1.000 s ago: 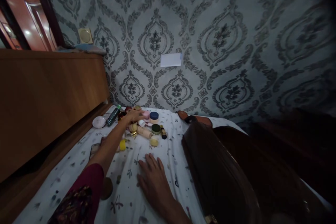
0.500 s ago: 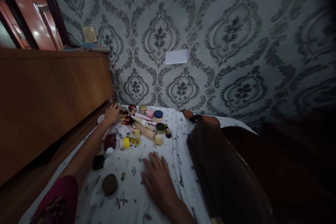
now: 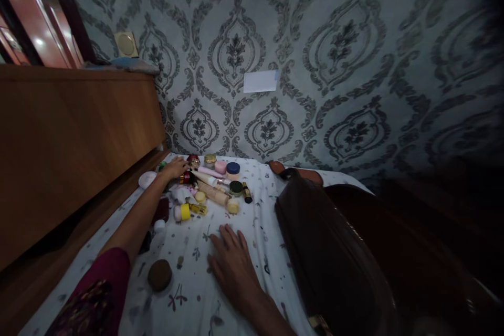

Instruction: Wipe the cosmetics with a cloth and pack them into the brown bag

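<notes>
My left hand (image 3: pixel 175 168) reaches to the far left of the cosmetics, its fingers bent down over a spot beside a red-lidded jar (image 3: pixel 192 160); what lies under the fingers is hidden. A green item (image 3: pixel 161 166) shows just left of that hand. My right hand (image 3: pixel 233 258) rests on the patterned white cloth (image 3: pixel 197 294), fingers stretched out and holding nothing. Beyond it lie a blue-lidded jar (image 3: pixel 233 169), a pink-lidded jar (image 3: pixel 221 167), a beige tube (image 3: pixel 214 194), a yellow-capped container (image 3: pixel 183 212) and a small gold bottle (image 3: pixel 198 209).
A dark brown bag (image 3: pixel 331 252) fills the right side, its tan strap (image 3: pixel 309 176) near the wall. Along the left runs a wooden panel (image 3: pixel 79 157). One round brown lid-like piece (image 3: pixel 159 275) lies nearer me. A white round item (image 3: pixel 147 179) sits beside the panel.
My left hand has moved slightly right, off the green item and over the dark, gold-rimmed jar spot. My right hand stays on the cloth. The view has shifted a little.
</notes>
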Available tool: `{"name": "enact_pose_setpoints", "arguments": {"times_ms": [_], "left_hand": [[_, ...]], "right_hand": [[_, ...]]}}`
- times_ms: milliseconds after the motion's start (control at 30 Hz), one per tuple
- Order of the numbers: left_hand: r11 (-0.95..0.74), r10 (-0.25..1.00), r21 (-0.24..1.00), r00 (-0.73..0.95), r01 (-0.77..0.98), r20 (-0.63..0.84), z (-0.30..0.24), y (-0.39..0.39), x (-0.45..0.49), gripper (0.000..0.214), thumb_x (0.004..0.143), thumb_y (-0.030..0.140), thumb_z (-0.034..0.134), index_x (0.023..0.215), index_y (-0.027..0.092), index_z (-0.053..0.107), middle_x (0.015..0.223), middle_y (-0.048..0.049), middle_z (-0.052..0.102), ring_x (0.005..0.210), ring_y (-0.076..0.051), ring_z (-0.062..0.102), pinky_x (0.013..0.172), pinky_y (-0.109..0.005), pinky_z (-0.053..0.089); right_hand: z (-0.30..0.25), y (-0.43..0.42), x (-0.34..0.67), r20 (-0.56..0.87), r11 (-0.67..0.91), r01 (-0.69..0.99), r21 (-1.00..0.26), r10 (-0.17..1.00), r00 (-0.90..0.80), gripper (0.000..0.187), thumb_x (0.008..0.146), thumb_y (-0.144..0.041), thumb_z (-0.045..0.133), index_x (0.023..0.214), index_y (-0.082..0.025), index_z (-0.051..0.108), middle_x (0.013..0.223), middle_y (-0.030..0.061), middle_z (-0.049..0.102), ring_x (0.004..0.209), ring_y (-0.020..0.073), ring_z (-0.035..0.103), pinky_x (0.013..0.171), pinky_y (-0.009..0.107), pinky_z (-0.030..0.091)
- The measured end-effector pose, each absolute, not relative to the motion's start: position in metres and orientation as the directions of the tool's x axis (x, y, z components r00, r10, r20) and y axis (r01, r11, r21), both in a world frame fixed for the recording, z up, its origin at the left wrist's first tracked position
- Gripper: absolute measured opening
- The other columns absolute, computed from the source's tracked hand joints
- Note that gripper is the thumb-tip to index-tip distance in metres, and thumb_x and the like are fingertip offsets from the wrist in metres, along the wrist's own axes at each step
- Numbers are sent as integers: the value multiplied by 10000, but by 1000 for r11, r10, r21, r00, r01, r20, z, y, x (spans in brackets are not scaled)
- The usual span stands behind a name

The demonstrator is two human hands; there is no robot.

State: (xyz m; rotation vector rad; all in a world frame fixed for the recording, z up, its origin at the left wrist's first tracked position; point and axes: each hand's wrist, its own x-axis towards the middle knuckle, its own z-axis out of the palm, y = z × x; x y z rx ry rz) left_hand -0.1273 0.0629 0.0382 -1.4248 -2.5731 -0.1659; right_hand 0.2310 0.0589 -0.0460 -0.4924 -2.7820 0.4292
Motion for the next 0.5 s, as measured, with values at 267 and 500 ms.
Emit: {"name": "enact_pose_setpoints", "arguments": {"times_ms": [267, 500], "left_hand": [[502, 850, -1, -493, 865, 187, 31, 115, -55, 482, 963, 427, 375, 1302, 151, 578, 1326, -225, 574, 1290, -383, 478, 1053, -557, 320], [275, 958, 114, -282, 955, 47, 6, 166, 19, 820, 879, 739, 323, 1551, 313, 126, 1601, -136, 266, 1413, -378, 339, 1074, -574, 329]], "right_hand": [[-36, 57, 232, 168, 876, 293, -383, 378, -910, 419, 952, -321, 505, 1348, -194, 556, 1500, 156, 445, 1442, 312, 324, 1179, 548, 236], [-38, 56, 232, 192, 886, 296, -357, 380, -905, 397, 949, -297, 507, 1327, -189, 568, 1477, 154, 475, 1438, 309, 331, 1177, 541, 237]]}}
